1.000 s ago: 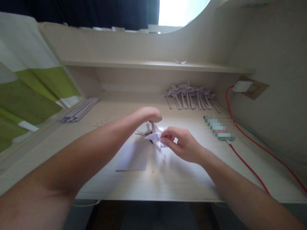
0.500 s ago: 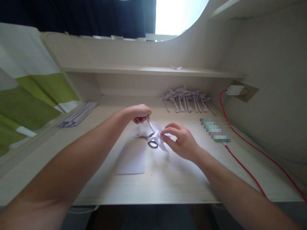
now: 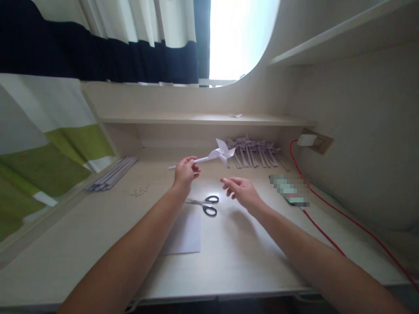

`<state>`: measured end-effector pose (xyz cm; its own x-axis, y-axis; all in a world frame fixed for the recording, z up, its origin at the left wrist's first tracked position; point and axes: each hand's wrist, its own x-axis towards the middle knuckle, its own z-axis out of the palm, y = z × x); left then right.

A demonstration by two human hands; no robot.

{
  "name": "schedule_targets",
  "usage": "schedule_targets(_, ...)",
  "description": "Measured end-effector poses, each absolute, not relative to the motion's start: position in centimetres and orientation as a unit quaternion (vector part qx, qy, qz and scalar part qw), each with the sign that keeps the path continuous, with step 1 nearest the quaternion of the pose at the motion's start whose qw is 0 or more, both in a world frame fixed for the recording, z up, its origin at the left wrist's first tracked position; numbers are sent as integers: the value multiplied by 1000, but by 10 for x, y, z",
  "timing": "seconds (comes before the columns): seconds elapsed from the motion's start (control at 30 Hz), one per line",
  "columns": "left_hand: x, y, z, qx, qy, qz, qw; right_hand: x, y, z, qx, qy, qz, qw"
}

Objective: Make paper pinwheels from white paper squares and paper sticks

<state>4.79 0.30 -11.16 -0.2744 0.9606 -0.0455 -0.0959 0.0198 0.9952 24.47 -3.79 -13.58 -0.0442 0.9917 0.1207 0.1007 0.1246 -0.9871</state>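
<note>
White paper is the stuff of everything here. Nearest, a blank paper sheet lies flat on the pale worktop, with black-handled scissors just beyond its far edge. Above them the left hand has its grip closed on the stick of a finished paper pinwheel, pinching near the stick's low end so that the folded wheel juts out up and to the right, clear of the worktop. The right hand hovers with its grip loose and holding nothing, below the wheel and apart from it. The folding looks done; I judge this the setting-aside step, calling for a reach toward the row of finished pinwheels by the back wall. Paper strips lie far left.
</note>
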Motion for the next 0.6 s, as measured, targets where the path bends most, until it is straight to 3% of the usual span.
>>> schedule_targets(0.33, 88, -18, -122, 436, 490, 609, 445, 170, -5, -117, -462, -465, 536, 532)
schedule_targets(0.6, 52, -40, -119, 556, 549, 446, 436, 195, 18, -114, -498, -464, 536, 500)
